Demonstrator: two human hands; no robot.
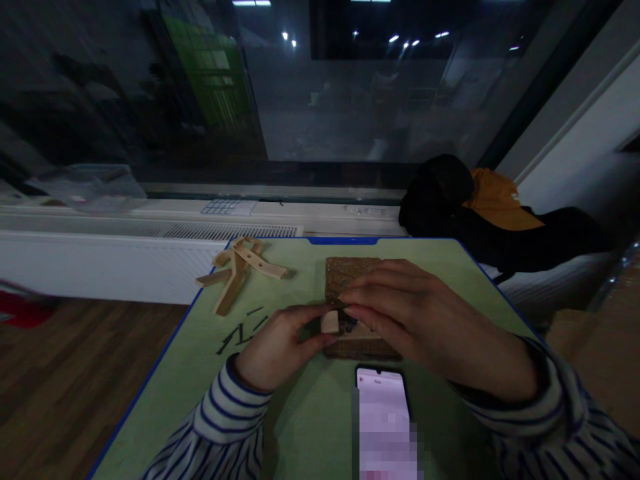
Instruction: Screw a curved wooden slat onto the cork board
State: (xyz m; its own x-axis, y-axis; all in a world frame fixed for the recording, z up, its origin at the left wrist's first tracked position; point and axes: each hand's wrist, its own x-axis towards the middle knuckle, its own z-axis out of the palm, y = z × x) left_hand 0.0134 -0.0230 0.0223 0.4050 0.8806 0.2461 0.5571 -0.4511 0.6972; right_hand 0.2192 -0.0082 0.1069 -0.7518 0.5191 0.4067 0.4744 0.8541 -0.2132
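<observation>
My left hand pinches a small pale wooden piece at the near edge of a brown textured board on the green table. My right hand lies over the board, fingers curled and pressed down beside the piece, onto a small dark part. Both sleeves are white with blue stripes. The board's middle is hidden under my right hand.
A pile of wooden slats with holes lies at the table's far left, with dark thin screws near it. A phone lies at the near edge. A black and orange bag sits on the sill to the right.
</observation>
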